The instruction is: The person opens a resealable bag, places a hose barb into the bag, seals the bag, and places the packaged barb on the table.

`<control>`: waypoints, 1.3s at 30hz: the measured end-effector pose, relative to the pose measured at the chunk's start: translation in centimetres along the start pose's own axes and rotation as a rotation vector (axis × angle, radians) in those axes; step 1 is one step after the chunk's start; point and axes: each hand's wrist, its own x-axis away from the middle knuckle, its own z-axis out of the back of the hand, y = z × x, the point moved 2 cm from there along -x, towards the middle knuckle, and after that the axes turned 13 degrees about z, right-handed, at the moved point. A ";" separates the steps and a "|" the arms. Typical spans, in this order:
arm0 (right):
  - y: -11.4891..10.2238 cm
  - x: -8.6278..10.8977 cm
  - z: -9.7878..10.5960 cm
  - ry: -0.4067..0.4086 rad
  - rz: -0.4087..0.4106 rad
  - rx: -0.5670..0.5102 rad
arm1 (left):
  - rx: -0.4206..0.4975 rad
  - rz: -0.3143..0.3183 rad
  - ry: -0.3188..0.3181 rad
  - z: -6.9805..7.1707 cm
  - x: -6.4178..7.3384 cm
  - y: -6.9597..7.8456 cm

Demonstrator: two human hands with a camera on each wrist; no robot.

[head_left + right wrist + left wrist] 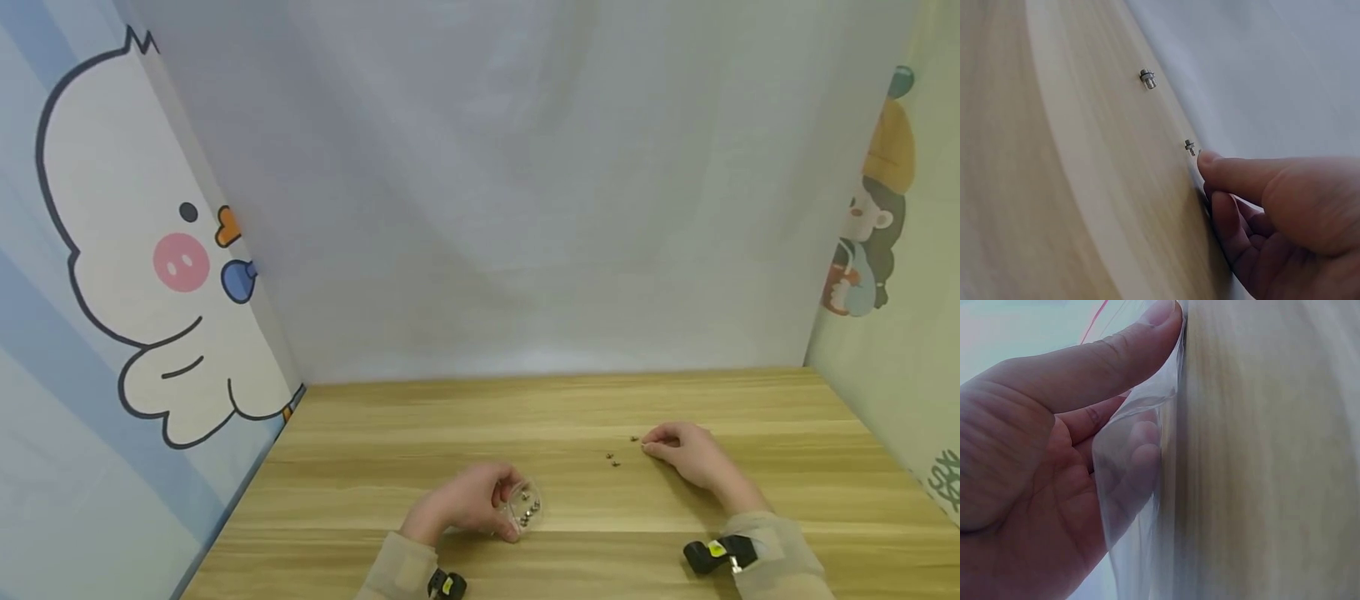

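My left hand holds a clear plastic zip bag low over the table, with several small metal screws inside. In the left wrist view the thumb lies along the bag's film, and other fingers show through it. Farther to the right, my right hand pinches a tiny metal piece at the thumb tip, mostly hidden by the fingers. Just left of those fingertips lies a loose screw, with a collar around its shank. Two more screws lie close together nearer the bag.
Both hands work over a wood-grain table. A pale grey curtain hangs behind its far edge. Cartoon-printed panels stand at the left and right sides. Each wrist carries a small black camera.
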 end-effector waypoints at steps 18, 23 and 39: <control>0.5 0.2 -0.1 0.008 0.013 -0.023 | -0.025 -0.022 0.007 -0.2 0.0 -0.1; 0.4 0.2 0.0 0.007 0.011 -0.034 | -0.011 -0.014 0.004 -0.2 0.0 -0.1; -1.6 -0.4 -0.9 0.004 0.078 0.014 | 0.006 -0.016 0.002 -0.1 -0.1 -0.1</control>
